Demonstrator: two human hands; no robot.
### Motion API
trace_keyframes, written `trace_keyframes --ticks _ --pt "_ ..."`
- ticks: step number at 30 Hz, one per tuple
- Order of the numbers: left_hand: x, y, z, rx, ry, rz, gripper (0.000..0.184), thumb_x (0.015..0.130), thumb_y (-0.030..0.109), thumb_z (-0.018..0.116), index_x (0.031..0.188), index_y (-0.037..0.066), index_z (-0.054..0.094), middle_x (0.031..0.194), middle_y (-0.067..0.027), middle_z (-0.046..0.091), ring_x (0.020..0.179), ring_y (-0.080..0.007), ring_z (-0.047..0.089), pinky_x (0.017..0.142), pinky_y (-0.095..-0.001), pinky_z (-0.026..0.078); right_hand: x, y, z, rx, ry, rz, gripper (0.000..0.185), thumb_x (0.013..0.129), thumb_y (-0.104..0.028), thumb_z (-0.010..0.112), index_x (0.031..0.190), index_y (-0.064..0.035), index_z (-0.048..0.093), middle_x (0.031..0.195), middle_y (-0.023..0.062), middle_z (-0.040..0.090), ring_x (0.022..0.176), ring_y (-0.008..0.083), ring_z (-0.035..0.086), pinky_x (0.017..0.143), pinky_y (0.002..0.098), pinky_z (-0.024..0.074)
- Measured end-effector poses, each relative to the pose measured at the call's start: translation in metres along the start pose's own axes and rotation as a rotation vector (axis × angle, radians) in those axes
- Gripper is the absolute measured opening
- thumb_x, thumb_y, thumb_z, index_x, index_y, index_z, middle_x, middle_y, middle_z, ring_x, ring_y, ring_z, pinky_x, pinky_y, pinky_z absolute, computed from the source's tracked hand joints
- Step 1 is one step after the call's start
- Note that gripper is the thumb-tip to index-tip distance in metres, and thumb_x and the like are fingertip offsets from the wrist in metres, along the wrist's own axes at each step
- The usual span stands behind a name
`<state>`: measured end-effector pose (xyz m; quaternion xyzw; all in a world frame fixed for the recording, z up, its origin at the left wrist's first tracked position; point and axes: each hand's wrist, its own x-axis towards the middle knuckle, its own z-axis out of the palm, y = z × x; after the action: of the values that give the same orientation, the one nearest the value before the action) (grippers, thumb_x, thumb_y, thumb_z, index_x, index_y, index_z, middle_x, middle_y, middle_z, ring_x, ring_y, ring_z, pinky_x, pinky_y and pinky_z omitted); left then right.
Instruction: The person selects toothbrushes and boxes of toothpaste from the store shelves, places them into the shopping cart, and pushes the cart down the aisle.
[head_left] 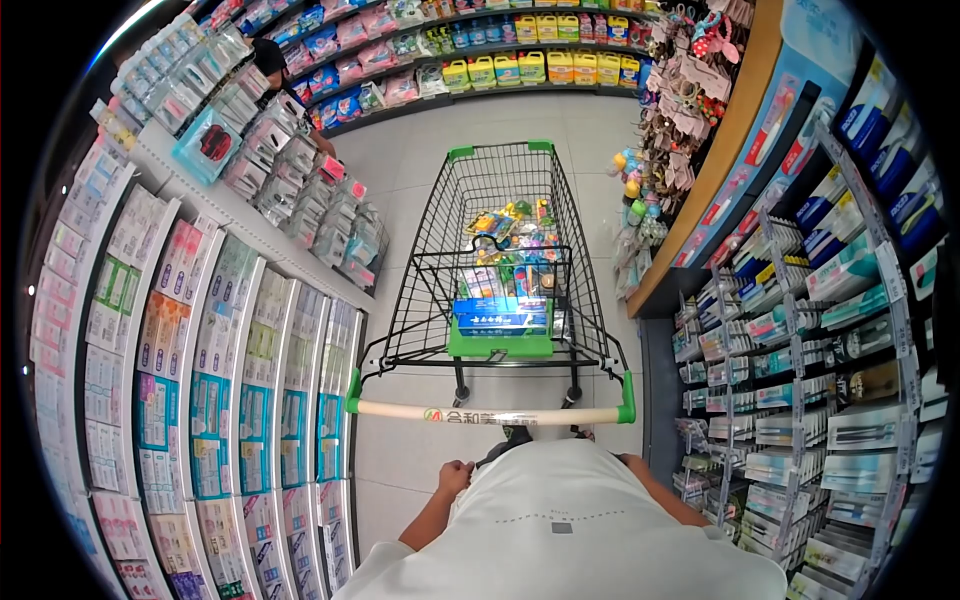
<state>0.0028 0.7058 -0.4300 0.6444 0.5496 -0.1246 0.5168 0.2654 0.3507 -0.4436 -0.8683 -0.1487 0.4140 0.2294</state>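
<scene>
My left hand (457,475) hangs low beside my white shirt, its fingers curled in with nothing visible in them. At my other side, my right hand (632,462) is mostly hidden by the shirt, and its fingers do not show clearly. Neither hand touches the shopping cart (420,262) in front of me. Its pale handle bar (490,413) with green ends lies just ahead of both hands. Inside the black wire basket are blue boxes (500,318) near the handle and a heap of colourful packages (515,235) farther forward.
Shelves of boxed toothpaste-like cartons (215,400) line my left. Toothbrush racks (790,380) hang on the right, past a wooden post (715,150). Hair accessories (690,90) hang beyond it. Detergent jugs (505,70) fill the far shelves. Another person (270,62) stands behind the left display.
</scene>
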Motion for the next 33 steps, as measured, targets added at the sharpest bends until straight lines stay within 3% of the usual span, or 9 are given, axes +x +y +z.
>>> trace_keyframes --ticks 5,7,14,17,19,24,28,30,33 --pt "0.001 -0.003 -0.002 0.014 -0.003 -0.012 0.031 0.085 0.027 0.066 0.071 -0.001 0.062 0.058 -0.0082 0.061 0.048 -0.0151 0.058 0.049 -0.0296 0.047 -0.019 -0.011 -0.016 0.063 0.02 -0.017 0.031 0.083 -0.031 0.061 0.095 -0.0038 0.069 0.09 0.021 0.066 0.085 0.0328 0.065 0.076 0.0384 0.0483" --pt "0.002 -0.003 -0.004 0.016 -0.003 -0.017 0.031 0.085 0.027 0.066 0.072 -0.001 0.062 0.059 -0.0085 0.062 0.048 -0.0152 0.058 0.049 -0.0297 0.048 -0.018 -0.011 -0.017 0.098 -0.125 0.251 0.033 0.083 -0.034 0.062 0.096 -0.0035 0.07 0.086 0.0166 0.067 0.082 0.0261 0.064 0.074 0.036 0.0477" --pt "0.002 0.0 -0.007 -0.004 -0.024 0.001 0.032 0.085 0.026 0.066 0.071 -0.001 0.061 0.06 -0.0105 0.062 0.048 -0.0163 0.059 0.047 -0.0289 0.049 -0.016 -0.011 -0.018 0.299 -0.1 0.439 0.035 0.082 -0.035 0.064 0.088 -0.0012 0.07 0.083 0.0099 0.066 0.075 0.0229 0.062 0.069 0.0335 0.0484" --pt "0.004 -0.003 -0.006 -0.029 -0.023 0.006 0.032 0.085 0.027 0.067 0.07 -0.001 0.061 0.06 -0.0106 0.062 0.048 -0.0162 0.059 0.047 -0.0296 0.049 -0.033 -0.029 -0.044 0.489 -0.203 0.5 0.038 0.084 -0.038 0.064 0.091 -0.0006 0.069 0.084 0.011 0.065 0.079 0.0203 0.062 0.067 0.0314 0.0504" --pt "0.002 -0.003 -0.007 -0.036 -0.026 0.012 0.032 0.084 0.027 0.067 0.07 -0.001 0.061 0.06 -0.0107 0.063 0.047 -0.016 0.059 0.048 -0.0307 0.049 -0.044 -0.033 -0.059 0.62 -0.275 0.544 0.042 0.087 -0.039 0.063 0.103 0.0002 0.065 0.085 0.0112 0.065 0.079 0.0183 0.062 0.065 0.0306 0.0531" --pt "-0.018 0.005 -0.02 0.358 0.028 0.304 0.031 0.082 0.029 0.065 0.072 0.0 0.062 0.065 -0.0158 0.064 0.057 -0.0298 0.063 0.057 -0.0395 0.049 -0.066 -0.026 -0.095 0.745 -0.236 0.609 0.044 0.091 -0.038 0.058 0.116 -0.0018 0.057 0.087 0.0075 0.065 0.065 0.0151 0.062 0.056 0.0258 0.0516" --pt "-0.067 0.055 -0.04 0.452 0.007 0.377 0.03 0.082 0.028 0.063 0.069 0.001 0.061 0.064 -0.0165 0.062 0.062 -0.0359 0.061 0.059 -0.042 0.048 -0.07 -0.013 -0.111 0.872 -0.047 0.565 0.033 0.089 -0.031 0.061 0.105 -0.0018 0.059 0.079 0.0066 0.062 0.053 0.0146 0.058 0.045 0.0236 0.0451" --pt "-0.082 0.066 -0.049 0.431 0.101 0.717 0.031 0.081 0.026 0.064 0.063 0.002 0.057 0.06 -0.0153 0.059 0.055 -0.0346 0.058 0.053 -0.0433 0.045 -0.067 -0.006 -0.119 0.899 0.123 0.506 0.03 0.086 -0.028 0.065 0.1 -0.001 0.061 0.074 0.0058 0.06 0.052 0.0129 0.057 0.043 0.0223 0.0436" --pt "-0.096 0.08 -0.059 0.432 0.23 0.942 0.03 0.078 0.019 0.068 0.058 0.004 0.052 0.055 -0.0132 0.054 0.048 -0.0313 0.053 0.045 -0.0408 0.041 -0.061 -0.01 -0.128 0.988 0.303 0.407 0.022 0.081 -0.023 0.07 0.079 -0.003 0.061 0.065 0.0039 0.057 0.047 0.0123 0.053 0.041 0.0213 0.0407"
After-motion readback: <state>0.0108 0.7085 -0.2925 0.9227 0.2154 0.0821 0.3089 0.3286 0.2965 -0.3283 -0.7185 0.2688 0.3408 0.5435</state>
